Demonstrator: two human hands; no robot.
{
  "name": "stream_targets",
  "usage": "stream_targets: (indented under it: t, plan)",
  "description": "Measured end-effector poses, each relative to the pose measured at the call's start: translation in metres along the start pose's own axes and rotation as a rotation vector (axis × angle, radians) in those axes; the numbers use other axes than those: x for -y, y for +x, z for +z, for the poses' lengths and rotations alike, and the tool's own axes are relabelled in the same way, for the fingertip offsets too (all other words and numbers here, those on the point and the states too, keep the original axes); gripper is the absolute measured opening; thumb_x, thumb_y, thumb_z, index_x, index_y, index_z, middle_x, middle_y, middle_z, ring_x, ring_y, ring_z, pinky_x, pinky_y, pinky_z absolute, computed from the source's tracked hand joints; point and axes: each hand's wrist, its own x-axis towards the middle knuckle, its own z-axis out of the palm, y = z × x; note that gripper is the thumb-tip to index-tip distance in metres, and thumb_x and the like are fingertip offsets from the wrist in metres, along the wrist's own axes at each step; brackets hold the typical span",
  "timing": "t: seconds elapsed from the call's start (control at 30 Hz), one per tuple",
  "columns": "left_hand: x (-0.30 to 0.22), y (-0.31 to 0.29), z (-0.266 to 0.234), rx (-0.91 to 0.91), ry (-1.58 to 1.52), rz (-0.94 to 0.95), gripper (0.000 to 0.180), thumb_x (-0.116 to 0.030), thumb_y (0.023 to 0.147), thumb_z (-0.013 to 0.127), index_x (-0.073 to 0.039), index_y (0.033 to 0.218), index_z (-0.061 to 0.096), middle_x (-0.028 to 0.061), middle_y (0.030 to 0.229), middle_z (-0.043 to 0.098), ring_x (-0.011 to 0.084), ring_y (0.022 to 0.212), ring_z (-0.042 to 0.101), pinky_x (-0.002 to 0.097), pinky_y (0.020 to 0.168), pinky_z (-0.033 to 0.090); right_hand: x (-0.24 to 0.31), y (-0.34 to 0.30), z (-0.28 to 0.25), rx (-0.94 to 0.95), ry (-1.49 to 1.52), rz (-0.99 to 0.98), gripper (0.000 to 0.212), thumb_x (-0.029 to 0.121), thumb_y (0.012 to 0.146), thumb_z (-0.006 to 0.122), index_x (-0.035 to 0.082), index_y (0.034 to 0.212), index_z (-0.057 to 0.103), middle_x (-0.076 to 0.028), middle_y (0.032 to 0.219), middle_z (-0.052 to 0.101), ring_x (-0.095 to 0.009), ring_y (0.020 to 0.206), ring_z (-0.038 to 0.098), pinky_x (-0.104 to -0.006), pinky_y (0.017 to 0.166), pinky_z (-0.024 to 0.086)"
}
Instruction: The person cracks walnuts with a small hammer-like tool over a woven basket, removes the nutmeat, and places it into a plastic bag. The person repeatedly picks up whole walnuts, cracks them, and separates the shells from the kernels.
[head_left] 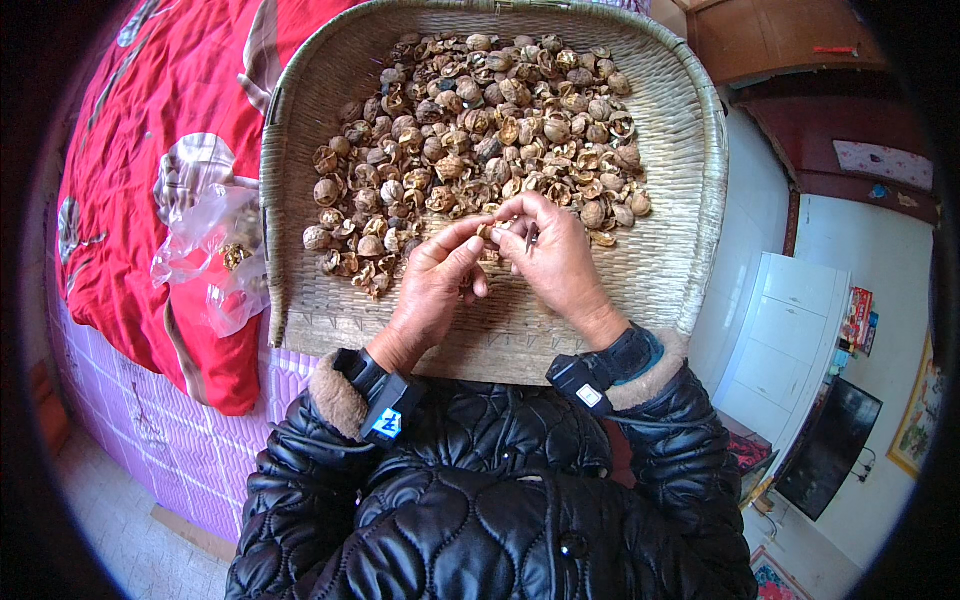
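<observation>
Cracked walnuts and broken shells [500,130] fill much of a large woven basket tray [675,260] in front of me. Over its near part, my left hand [437,285] pinches a small walnut piece [484,232] between thumb and fingertip. My right hand [552,258] is closed against it, its fingertips meeting the left ones at the piece. A thin, dark, metal-looking tool [531,237] shows between the right fingers; most of it is hidden, so its kind is unclear.
On the left, a clear plastic bag [222,260] with some walnut bits lies on a red patterned quilt [210,355] over a purple bedcover [160,400]. At right are a white cabinet [785,330] and a dark television screen [830,447].
</observation>
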Motion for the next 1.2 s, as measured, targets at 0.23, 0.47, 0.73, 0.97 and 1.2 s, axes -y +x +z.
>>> stream_targets:
  t: [0.23, 0.47, 0.73, 0.97, 1.2]
  plan:
    - [0.002, 0.002, -0.004, -0.039, -0.111, -0.019, 0.031, -0.014, 0.093, 0.056, -0.005, 0.123, 0.057, -0.0024, 0.086, 0.062, 0.0051, 0.061, 0.052, 0.0178, 0.053, 0.039, 0.011, -0.005, 0.005, -0.099, -0.318, -0.31, 0.016, 0.004, 0.079, 0.066, 0.006, 0.094, 0.066, -0.011, 0.081, 0.06, -0.028, 0.073, 0.062, -0.0344, 0.063, 0.05]
    - [0.006, 0.004, -0.008, -0.029, -0.066, -0.024, 0.029, -0.012, 0.092, 0.057, -0.005, 0.12, 0.06, -0.003, 0.085, 0.063, 0.0043, 0.059, 0.05, 0.017, 0.052, 0.036, 0.007, -0.003, 0.006, -0.026, -0.328, -0.343, 0.013, -0.001, 0.076, 0.059, 0.005, 0.088, 0.058, -0.013, 0.085, 0.056, -0.034, 0.076, 0.059, -0.0409, 0.065, 0.049]
    - [0.011, 0.006, -0.011, 0.021, -0.026, -0.064, 0.03, -0.014, 0.092, 0.058, -0.005, 0.121, 0.059, -0.0028, 0.088, 0.062, 0.0042, 0.059, 0.049, 0.0172, 0.051, 0.035, -0.001, 0.004, -0.005, 0.113, -0.149, -0.17, 0.009, 0.0, 0.074, 0.061, 0.001, 0.079, 0.054, -0.013, 0.078, 0.056, -0.031, 0.07, 0.059, -0.0393, 0.064, 0.048]
    - [0.004, 0.007, -0.01, -0.022, 0.257, -0.062, 0.039, -0.012, 0.094, 0.054, -0.006, 0.133, 0.049, 0.0018, 0.098, 0.064, 0.004, 0.055, 0.048, 0.0182, 0.047, 0.038, -0.009, 0.009, -0.016, 0.12, 0.203, 0.029, 0.007, 0.004, 0.083, 0.064, 0.003, 0.082, 0.057, 0.001, 0.075, 0.058, -0.006, 0.065, 0.054, -0.0223, 0.058, 0.047]
    - [-0.009, 0.007, -0.017, -0.011, -0.173, -0.004, 0.043, -0.021, 0.099, 0.044, -0.007, 0.139, 0.038, 0.0082, 0.125, 0.056, 0.0081, 0.07, 0.053, 0.0235, 0.066, 0.048, 0.001, 0.003, -0.019, 0.116, 0.275, 0.106, 0.005, 0.006, 0.086, 0.062, 0.003, 0.09, 0.06, 0.002, 0.077, 0.058, -0.004, 0.063, 0.053, -0.0192, 0.056, 0.045]
